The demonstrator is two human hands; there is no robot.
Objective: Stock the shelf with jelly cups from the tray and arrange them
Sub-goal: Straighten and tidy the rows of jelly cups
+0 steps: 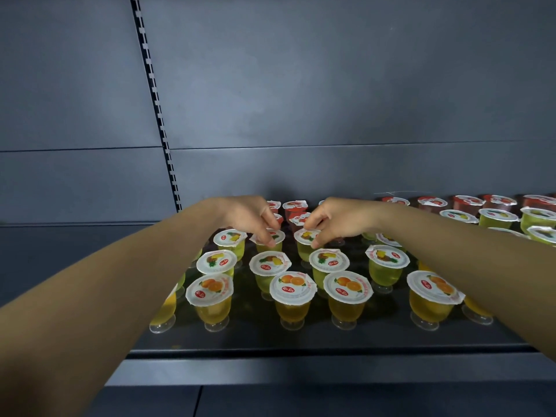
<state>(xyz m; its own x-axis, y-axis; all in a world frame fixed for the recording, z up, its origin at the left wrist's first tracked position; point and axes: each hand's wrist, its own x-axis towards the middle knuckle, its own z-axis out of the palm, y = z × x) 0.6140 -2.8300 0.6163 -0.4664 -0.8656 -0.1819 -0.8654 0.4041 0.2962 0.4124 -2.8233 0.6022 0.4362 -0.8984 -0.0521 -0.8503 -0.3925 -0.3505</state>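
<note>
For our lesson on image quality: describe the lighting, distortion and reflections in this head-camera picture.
Head view: dim, bluish light, brightest on the back panel; wide-angle bending curves the slotted upright; the glossy shelf mirrors the jelly cups; both forearms loom large at the edges.

Above and beyond the left hand [249, 218] and the right hand [340, 219] we see a dull grey back panel [331, 70], crossed by a thin horizontal seam [301, 145]. Up and to the left of the left hand, a dark slotted upright strip [156, 109] runs at a slant, with another grey panel [66, 85] on its far side. Below both hands, nearest us, lies a dark front panel [331, 401] split by a vertical joint [197, 401].
</note>
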